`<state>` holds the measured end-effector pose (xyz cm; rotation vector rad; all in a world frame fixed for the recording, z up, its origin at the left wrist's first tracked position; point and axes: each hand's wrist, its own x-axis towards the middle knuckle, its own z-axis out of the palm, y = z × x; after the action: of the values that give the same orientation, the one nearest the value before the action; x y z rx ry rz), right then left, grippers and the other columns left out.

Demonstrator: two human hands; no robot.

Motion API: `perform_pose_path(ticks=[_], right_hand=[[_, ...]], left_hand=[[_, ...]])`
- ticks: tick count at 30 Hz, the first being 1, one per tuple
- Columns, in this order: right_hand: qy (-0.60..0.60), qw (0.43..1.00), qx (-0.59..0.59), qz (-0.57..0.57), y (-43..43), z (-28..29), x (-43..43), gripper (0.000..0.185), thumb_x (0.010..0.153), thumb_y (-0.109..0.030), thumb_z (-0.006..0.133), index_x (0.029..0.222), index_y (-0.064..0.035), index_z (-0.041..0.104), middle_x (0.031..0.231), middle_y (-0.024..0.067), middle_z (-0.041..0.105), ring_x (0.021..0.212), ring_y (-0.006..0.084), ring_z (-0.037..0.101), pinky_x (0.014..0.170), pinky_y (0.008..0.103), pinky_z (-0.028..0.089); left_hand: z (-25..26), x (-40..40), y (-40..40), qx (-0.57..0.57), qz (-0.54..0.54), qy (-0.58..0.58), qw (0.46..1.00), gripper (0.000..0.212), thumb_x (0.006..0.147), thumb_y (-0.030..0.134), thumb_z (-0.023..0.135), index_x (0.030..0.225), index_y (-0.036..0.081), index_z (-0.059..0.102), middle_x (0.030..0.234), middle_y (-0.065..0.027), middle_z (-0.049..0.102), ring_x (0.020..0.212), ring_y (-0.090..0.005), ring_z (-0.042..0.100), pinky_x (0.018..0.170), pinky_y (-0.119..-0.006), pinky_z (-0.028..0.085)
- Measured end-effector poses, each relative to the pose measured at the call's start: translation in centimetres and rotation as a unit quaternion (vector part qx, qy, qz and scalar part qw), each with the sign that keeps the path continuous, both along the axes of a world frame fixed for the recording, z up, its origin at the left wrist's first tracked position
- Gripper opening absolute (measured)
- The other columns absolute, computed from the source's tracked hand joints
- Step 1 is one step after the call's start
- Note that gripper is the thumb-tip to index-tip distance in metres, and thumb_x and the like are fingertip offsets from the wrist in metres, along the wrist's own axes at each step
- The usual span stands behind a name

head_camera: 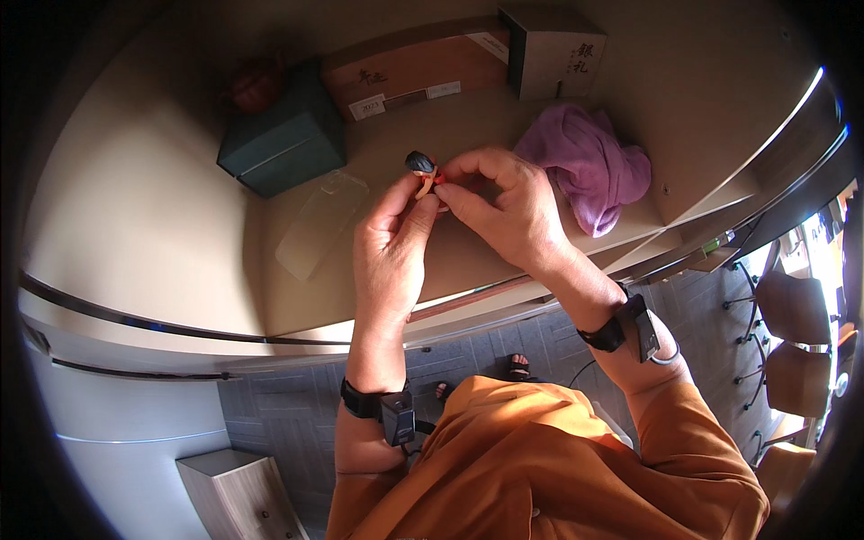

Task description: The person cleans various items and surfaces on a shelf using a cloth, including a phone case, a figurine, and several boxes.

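Observation:
Between my two hands is a small figurine (423, 164) with dark hair and red on its body. My left hand (395, 239) pinches it from the left between thumb and fingers. From the right, the thumb and index finger of my right hand (509, 206) grip its red part. My fingers hide much of its lower body. Both hands are above the shelf board (466, 246) of a cabinet. A purple cloth (587, 162) lies crumpled just beyond my right hand. To the left of my left hand rests a clear phone case (320, 226).
At the back stand a dark green box (283, 152), a long reddish-brown box (418, 67) and a grey box (557, 57), the latter two bearing writing. A dark red teapot-like object (255, 82) sits on the green box. Chairs (793, 307) are at the right; a low cabinet (236, 496) stands lower left.

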<state>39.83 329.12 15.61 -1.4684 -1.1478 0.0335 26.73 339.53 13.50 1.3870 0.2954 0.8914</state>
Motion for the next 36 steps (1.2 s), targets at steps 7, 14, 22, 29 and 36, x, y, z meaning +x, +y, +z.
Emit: perform_pose_path(ticks=[7, 14, 22, 29, 36], right_hand=[[-0.031, 0.999, 0.016, -0.035, -0.2, -0.4, -0.1, 0.021, 0.09, -0.016, 0.082, 0.106, -0.0031, 0.079, 0.098, 0.0134, 0.079, 0.089, 0.0282, 0.079, 0.077, 0.0361, 0.062], [-0.056, 0.998, 0.018, -0.032, -0.4, -0.5, -0.2, 0.019, 0.09, -0.015, 0.082, 0.106, -0.0044, 0.081, 0.097, 0.012, 0.079, 0.088, 0.0274, 0.079, 0.077, 0.0356, 0.062], [-0.039, 0.998, 0.029, -0.034, -0.4, -0.5, -0.1, 0.016, 0.09, -0.01, 0.083, 0.104, -0.0041, 0.081, 0.096, 0.0109, 0.08, 0.088, 0.024, 0.079, 0.076, 0.0328, 0.062], [0.172, 0.979, -0.021, 0.108, -0.4, -0.9, 1.2, 0.033, 0.093, -0.008, 0.084, 0.124, -0.0034, 0.074, 0.098, 0.006, 0.079, 0.094, 0.0108, 0.074, 0.084, 0.0281, 0.059], [0.165, 0.974, -0.066, 0.142, -0.7, -0.3, 1.0, 0.034, 0.097, -0.011, 0.081, 0.127, 0.0002, 0.072, 0.102, 0.0058, 0.078, 0.096, 0.0099, 0.071, 0.087, 0.0272, 0.058]], left_hand=[[0.6, 0.0, -0.5, 0.082, 0.044, 0.058, 0.994, 0.03, 0.107, 0.004, 0.066, 0.136, -0.001, 0.072, 0.115, -0.0077, 0.079, 0.098, -0.0115, 0.072, 0.091, -0.028, 0.06], [0.6, 0.0, -0.7, 0.092, 0.059, 0.072, 0.991, 0.029, 0.106, 0.002, 0.066, 0.134, -0.001, 0.072, 0.112, -0.0081, 0.079, 0.095, -0.0113, 0.072, 0.085, -0.027, 0.06], [1.1, -0.1, -1.2, 0.144, 0.075, 0.11, 0.981, 0.027, 0.104, 0.002, 0.069, 0.13, -0.002, 0.073, 0.108, -0.0079, 0.079, 0.095, -0.0117, 0.073, 0.086, -0.027, 0.059], [1.0, -0.7, -1.0, 0.149, 0.028, 0.119, 0.981, 0.032, 0.1, 0.003, 0.075, 0.132, 0.001, 0.07, 0.111, -0.0061, 0.078, 0.096, -0.0104, 0.072, 0.087, -0.026, 0.057], [0.7, -0.5, -0.6, 0.13, -0.004, 0.098, 0.987, 0.028, 0.102, 0.002, 0.072, 0.131, 0.001, 0.07, 0.11, -0.0053, 0.077, 0.097, -0.0091, 0.071, 0.088, -0.026, 0.057]])
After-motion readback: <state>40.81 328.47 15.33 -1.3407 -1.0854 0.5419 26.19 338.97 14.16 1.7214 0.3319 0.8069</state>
